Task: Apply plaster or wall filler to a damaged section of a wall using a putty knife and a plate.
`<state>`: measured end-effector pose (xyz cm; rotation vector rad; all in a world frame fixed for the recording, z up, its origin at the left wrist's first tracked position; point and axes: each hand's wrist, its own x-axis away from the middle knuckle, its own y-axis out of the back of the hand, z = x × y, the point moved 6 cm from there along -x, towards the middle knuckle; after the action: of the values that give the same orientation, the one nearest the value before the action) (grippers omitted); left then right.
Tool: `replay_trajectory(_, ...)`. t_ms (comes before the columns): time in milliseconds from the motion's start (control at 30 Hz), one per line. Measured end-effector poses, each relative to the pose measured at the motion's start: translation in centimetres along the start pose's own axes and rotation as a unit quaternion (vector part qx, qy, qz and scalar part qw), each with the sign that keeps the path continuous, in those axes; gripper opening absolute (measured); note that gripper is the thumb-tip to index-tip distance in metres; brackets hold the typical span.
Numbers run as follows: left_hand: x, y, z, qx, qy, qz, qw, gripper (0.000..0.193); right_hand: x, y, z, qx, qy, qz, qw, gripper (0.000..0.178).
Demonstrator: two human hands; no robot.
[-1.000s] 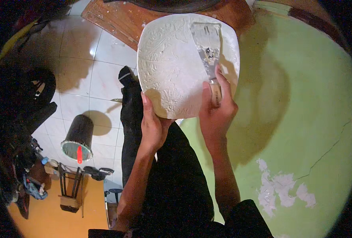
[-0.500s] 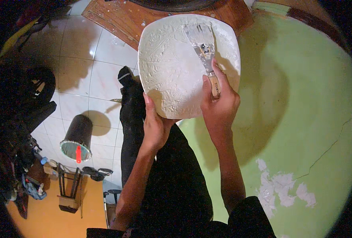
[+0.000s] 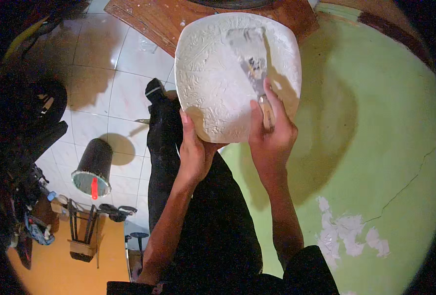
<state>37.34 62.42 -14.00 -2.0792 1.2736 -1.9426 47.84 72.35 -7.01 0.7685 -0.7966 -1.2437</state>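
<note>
A rounded-square white plate (image 3: 218, 88), smeared with ridged white paste, is tilted toward me. My left hand (image 3: 197, 155) grips its lower left edge, thumb on the rim and the other fingers hidden underneath. In my right hand (image 3: 273, 137) is a putty knife (image 3: 254, 66) with a wooden handle, held between thumb and fingers. Its wide metal blade, coated in white paste and slightly blurred, lies over the upper right of the plate. Thicker paste shows along the blade's far edge.
On the right, a green wall (image 3: 375, 147) bears white patches (image 3: 343, 233) and a thin crack. A brown wooden surface (image 3: 144, 22) lies beyond the plate. On the white tiled floor (image 3: 95, 98) stands a dark bucket (image 3: 94, 162) with a red tool inside. A stool (image 3: 83, 231) is at lower left.
The plate has shifted slightly up and to the right with my left hand. My right hand and the putty knife's handle have dropped a little; the blade is now blurred.
</note>
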Motion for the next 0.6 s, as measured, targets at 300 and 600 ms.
replay_trajectory(300, -0.5, 1.0, 0.1, 0.038, -0.01, 0.029, 0.999, 0.062, 3.0, -0.9, 1.3, -0.005, -0.043, 0.105, 0.994, 0.046)
replay_trajectory(600, -0.2, 0.8, -0.5, 0.024, 0.009, -0.002, 1.0, 0.073, 0.4, -2.4, 1.8, 0.007, 0.007, 0.042, 0.999, 0.042)
